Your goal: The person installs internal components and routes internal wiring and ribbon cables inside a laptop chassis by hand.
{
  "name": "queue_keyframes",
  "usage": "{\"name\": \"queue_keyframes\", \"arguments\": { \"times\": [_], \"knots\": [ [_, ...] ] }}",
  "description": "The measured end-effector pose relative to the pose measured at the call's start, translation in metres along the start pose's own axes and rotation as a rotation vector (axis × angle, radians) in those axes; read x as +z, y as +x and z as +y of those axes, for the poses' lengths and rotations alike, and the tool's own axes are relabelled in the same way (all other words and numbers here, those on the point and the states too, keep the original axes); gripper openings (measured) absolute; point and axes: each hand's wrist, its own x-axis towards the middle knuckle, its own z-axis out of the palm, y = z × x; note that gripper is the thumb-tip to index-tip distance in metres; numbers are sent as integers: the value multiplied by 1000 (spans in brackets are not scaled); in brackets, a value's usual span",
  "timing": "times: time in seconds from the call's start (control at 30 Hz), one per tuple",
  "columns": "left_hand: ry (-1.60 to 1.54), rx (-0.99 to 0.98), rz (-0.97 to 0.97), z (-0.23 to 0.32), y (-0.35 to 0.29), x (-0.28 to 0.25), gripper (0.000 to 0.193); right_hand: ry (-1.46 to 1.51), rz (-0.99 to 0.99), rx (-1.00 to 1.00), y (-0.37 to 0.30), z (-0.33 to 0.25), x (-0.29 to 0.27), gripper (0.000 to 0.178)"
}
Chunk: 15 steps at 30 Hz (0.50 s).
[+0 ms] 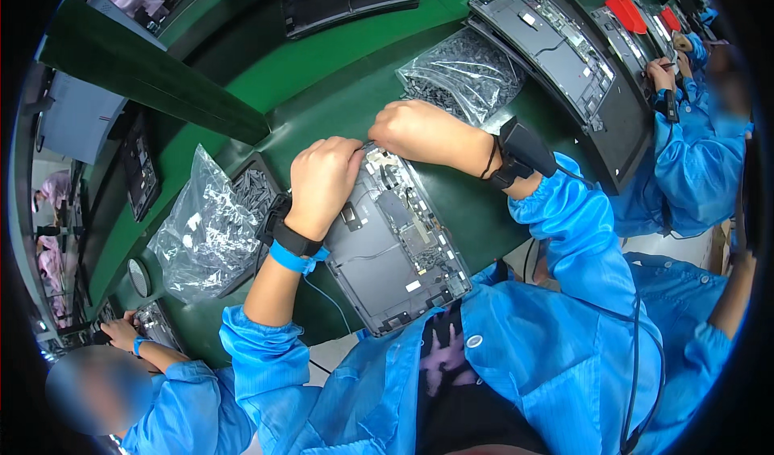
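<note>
A dark grey laptop base (367, 265) with exposed boards and cables lies in front of me, its near edge close to my body. My left hand (324, 182) is closed over its far left part, thumb pointing toward the far edge. At the far edge, right beside it, my right hand (415, 135) is closed with its fingertips bent down. The two hands nearly meet; whatever is between their fingertips is hidden. A blue wrist strap (297, 257) with a thin cord sits on my left wrist, and a black device (524, 150) is strapped to my right.
Clear bags of small dark pieces lie left (201, 241) and beyond my right hand (463, 72). Stacked laptop bases (556, 48) stand at right, another (351, 3) at the back. A green post (153, 72) rises at left. Co-workers in blue work on both sides.
</note>
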Motion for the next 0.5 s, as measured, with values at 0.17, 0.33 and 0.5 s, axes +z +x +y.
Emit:
{"name": "queue_keyframes", "arguments": {
  "times": [0.17, 0.33, 0.5],
  "knots": [
    [123, 61, -13, 1, 1, 6, 7, -86, 9, -19, 1, -8, -5, 6],
    [243, 86, -63, 1, -1, 10, 7, -123, 21, -18, 1, -15, -6, 6],
    [155, 30, -52, 7, -1, 4, 10, -82, 78, 2, -3, -11, -5, 8]
  ]
}}
